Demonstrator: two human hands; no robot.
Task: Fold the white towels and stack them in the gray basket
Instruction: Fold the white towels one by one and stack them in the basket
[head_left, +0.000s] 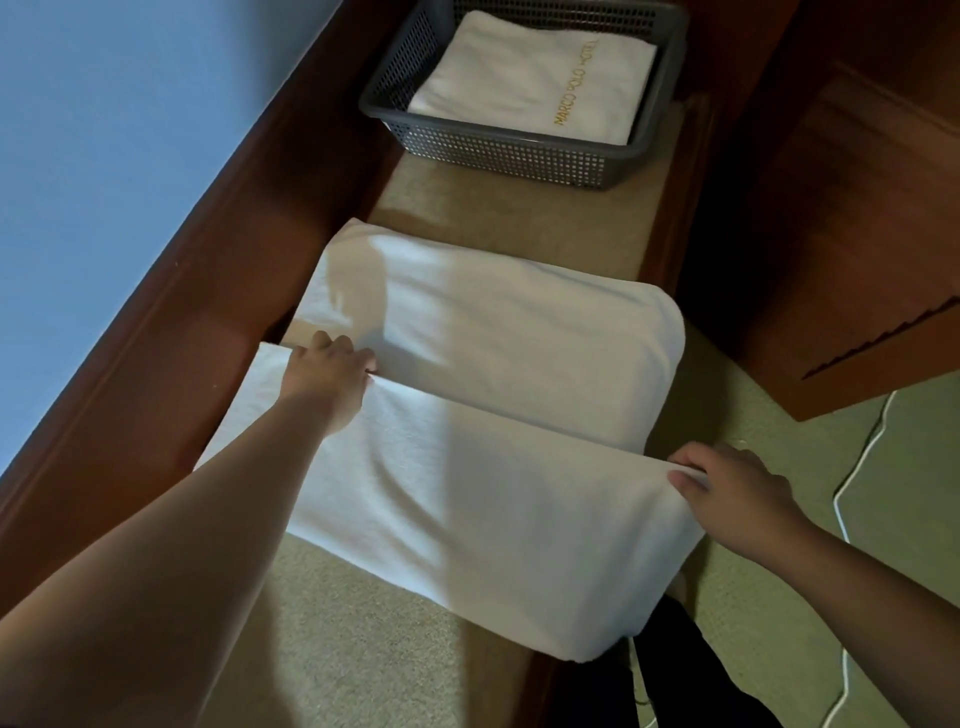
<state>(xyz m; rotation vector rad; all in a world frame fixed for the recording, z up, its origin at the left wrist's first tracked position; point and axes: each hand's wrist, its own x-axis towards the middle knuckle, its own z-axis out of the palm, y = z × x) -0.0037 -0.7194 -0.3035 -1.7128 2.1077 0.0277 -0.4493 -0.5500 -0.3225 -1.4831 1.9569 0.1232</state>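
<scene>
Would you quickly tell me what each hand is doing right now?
Left hand: grips the white towel at its far edge.
Right hand: pinches the same edge.

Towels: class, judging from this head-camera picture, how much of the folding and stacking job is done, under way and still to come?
Done: one folded towel with gold lettering already lies in the gray basket. In hand: the left hand and right hand each pinch the lifted edge of a white towel spread on the beige surface, mid-fold. Left: finish this fold and stack the towel in the basket.
</scene>
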